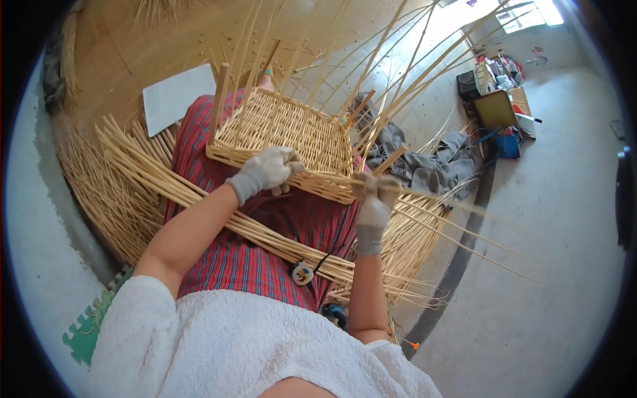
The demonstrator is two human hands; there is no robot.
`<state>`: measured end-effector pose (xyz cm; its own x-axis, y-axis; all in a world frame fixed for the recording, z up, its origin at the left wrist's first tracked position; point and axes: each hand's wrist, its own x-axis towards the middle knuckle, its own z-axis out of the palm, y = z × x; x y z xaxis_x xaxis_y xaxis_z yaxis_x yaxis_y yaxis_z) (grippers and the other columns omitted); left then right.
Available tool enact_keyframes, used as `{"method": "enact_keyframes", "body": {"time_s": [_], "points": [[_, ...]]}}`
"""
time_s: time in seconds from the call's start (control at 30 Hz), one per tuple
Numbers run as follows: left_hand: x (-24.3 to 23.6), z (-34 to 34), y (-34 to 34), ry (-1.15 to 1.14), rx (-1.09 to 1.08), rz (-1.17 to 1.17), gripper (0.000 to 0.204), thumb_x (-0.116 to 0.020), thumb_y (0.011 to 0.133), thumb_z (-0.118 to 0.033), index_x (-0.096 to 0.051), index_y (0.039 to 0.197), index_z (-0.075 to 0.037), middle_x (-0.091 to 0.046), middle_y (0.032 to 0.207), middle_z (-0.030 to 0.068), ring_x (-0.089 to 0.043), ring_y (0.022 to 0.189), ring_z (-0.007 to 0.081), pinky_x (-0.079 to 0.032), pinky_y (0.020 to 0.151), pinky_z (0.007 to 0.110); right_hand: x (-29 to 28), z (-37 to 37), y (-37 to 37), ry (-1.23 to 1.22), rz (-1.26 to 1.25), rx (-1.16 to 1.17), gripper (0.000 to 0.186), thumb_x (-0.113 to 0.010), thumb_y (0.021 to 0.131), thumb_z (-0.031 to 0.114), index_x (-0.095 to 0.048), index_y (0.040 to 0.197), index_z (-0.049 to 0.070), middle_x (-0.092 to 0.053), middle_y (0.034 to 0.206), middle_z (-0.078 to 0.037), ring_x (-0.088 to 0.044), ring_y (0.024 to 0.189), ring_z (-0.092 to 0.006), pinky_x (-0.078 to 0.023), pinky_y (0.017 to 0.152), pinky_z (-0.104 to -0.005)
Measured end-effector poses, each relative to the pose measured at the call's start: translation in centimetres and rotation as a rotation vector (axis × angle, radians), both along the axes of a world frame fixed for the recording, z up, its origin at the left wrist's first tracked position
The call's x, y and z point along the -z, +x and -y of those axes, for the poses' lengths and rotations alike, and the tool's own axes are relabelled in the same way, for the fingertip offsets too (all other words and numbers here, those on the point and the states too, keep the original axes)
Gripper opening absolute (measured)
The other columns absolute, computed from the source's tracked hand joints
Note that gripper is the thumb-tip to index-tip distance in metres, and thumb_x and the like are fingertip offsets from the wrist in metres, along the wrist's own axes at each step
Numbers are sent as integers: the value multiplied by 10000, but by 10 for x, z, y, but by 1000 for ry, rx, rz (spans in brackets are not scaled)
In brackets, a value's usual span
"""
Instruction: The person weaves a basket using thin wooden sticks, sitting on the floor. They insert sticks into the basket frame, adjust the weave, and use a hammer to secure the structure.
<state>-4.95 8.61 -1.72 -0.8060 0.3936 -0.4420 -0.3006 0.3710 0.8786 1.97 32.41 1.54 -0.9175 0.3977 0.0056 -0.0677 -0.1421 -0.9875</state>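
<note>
A half-woven wicker basket [285, 123] rests tilted on my lap, with its flat woven base turned up and long loose stakes rising from its far and right sides. Short thick wooden posts [221, 99] stand at its corners. My left hand [271, 168], in a grey-white glove, is closed on the basket's near edge, fingers curled over the weave. At the near right corner my gloved right hand [375, 202], slightly blurred, is closed around thin wicker strands [458, 229], whose ends trail out to the right. The fingertips of the right hand are partly hidden.
A bundle of peeled rods [255, 232] lies across my lap, with a tape measure [302, 272] on it. More wicker is heaped at left [113, 192] and right [415, 232]. A white sheet [179, 99], grey cloth [424, 162] and a blue bag [507, 144] lie further out.
</note>
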Motion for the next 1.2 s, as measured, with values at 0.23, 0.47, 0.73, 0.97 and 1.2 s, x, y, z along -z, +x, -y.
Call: {"method": "enact_keyframes", "body": {"time_s": [0.23,0.47,0.73,0.97,1.2], "points": [[4,-20,5,-112,-123,-121,388,-578,1056,-409,-706,1072,-42,-691,709,108,-658,521,156,-551,516,356,-39,43,-147,1033,-519,-151,548,-576,981,21,-451,1514,39,-612,1389,-170,-618,1245,-306,-509,1052,-389],[-11,-13,3,3,-99,-76,434,-719,952,-444,-642,1146,-63,-703,772,85,-671,570,187,-539,541,352,101,-65,0,-345,-668,-214,406,-565,1048,112,-455,1437,141,-585,851,-23,-595,751,-144,-584,807,-394],[-7,-32,-20,-461,-287,-397,767,-820,711,-701,-622,1167,-116,-723,867,116,-721,896,311,-539,806,416,29,-16,19,-79,-485,-135,203,-536,1086,252,-550,1180,73,-575,759,-47,-632,737,-209,-596,752,-413],[-17,-101,-1,390,-132,-46,204,-552,1049,-64,-600,1248,-63,-670,1118,104,-675,669,145,-549,573,284,-15,-124,30,-18,68,184,104,-681,1006,144,-601,1061,107,-743,952,-85,-725,912,-153,-572,569,-270],[9,-123,20,262,-188,-10,174,-590,1056,-180,-643,1132,-33,-703,876,91,-721,649,177,-566,516,298,-23,-112,-135,1506,-457,149,135,-747,903,143,-670,969,54,-686,857,-94,-640,754,-201,-535,725,-335]]}}
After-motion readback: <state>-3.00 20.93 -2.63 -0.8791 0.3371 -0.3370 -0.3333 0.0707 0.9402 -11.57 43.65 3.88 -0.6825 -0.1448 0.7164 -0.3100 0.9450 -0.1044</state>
